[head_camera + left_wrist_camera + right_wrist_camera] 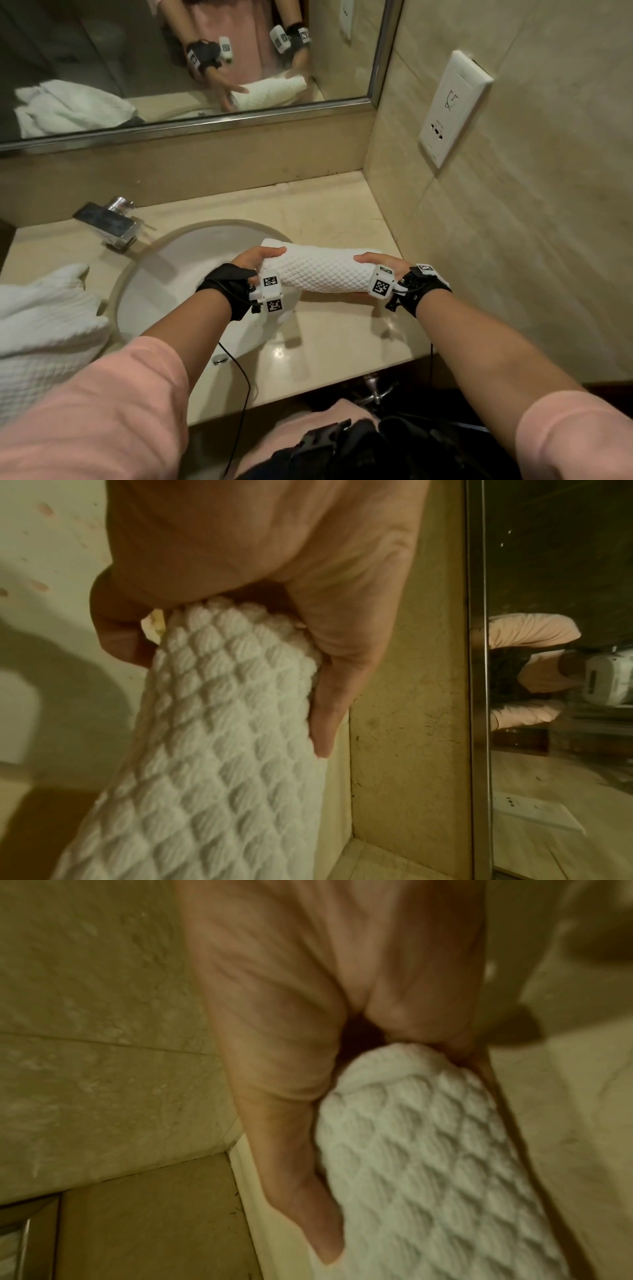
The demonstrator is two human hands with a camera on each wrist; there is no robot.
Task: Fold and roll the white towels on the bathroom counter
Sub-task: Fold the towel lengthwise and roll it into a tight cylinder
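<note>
Now I have both hands, left hand [257, 261] and right hand [379, 263], clamped on the rolled towel [317, 270]; next, I judge, setting it on the surface [329, 212].

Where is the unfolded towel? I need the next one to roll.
In the head view, the unfolded towel lies at the far left, on the counter beside the sink.

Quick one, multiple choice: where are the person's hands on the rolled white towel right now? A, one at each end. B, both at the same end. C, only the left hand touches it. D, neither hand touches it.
A: the left hand grips one end of the rolled towel and the right hand grips the other, above the counter beside the sink.
</note>
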